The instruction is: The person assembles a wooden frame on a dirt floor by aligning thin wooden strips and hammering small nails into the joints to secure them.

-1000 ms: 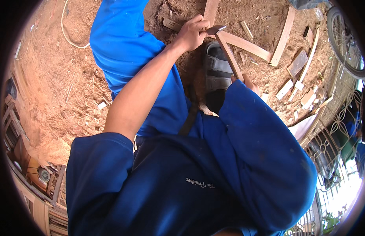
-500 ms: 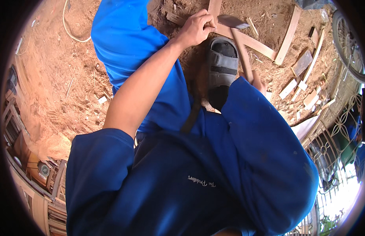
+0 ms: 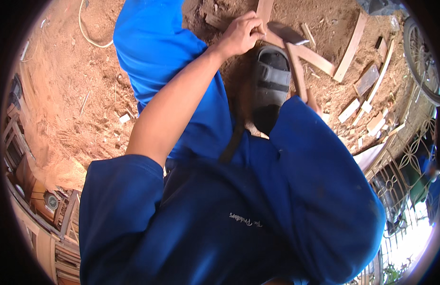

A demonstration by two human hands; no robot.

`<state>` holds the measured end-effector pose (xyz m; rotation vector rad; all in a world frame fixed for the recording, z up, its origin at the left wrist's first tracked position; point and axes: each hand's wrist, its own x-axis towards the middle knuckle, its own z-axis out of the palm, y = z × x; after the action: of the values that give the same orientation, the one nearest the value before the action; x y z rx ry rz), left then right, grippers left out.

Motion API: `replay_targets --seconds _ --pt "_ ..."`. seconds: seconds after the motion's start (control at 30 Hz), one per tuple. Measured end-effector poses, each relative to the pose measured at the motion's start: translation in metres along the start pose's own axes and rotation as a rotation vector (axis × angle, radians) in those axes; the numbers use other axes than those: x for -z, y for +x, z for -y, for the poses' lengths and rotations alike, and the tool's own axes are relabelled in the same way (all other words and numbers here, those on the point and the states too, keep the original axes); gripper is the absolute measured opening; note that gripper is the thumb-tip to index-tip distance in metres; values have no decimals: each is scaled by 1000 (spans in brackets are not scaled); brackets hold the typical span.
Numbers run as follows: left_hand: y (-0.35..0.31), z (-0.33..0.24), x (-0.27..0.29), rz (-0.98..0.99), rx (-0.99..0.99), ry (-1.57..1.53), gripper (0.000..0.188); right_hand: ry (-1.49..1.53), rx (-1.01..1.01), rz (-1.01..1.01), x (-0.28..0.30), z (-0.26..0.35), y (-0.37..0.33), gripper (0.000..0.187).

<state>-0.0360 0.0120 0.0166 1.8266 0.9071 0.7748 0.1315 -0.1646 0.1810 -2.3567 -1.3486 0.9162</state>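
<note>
My left hand (image 3: 242, 34) is closed in a pinch above the place where two wooden strips meet. What its fingertips hold is too small to make out. A long wooden strip (image 3: 317, 61) slants away to the right from there, and a second strip (image 3: 264, 9) runs to the top edge. My right hand (image 3: 314, 103), partly covered by its blue sleeve, grips the wooden handle of a hammer (image 3: 297, 71). The dark metal head, with a bright edge, hangs over the strips, just right of my left fingers. My sandalled foot (image 3: 272, 78) is close below the long strip.
Another strip (image 3: 350, 45) lies at an angle to the right. Wood offcuts (image 3: 349, 110) and a flat grey piece (image 3: 367, 79) litter the sandy ground. A wheel (image 3: 421, 59) and a metal grille (image 3: 405, 166) line the right side. Stacked wood (image 3: 46, 247) stands at lower left.
The hammer head sits slightly lower and further right in the picture, with its bright edge more visible. The whole scene has shifted a little to the right. My left hand keeps its pinch.
</note>
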Motion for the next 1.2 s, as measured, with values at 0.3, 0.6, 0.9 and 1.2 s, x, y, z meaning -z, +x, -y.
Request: replay_targets --seconds 0.3,0.6,0.9,1.2 --pt "-1 7 -1 -57 -89 130 12 147 -20 6 -8 -21 3 17" --pt "-10 7 2 -37 -46 153 15 -48 177 -91 -14 -17 -8 10" --pt "-7 4 0 -44 -43 173 16 -219 372 -161 -33 -49 -2 11" --pt "-12 4 2 -28 -69 279 28 -308 526 -115 -28 -53 -2 9"
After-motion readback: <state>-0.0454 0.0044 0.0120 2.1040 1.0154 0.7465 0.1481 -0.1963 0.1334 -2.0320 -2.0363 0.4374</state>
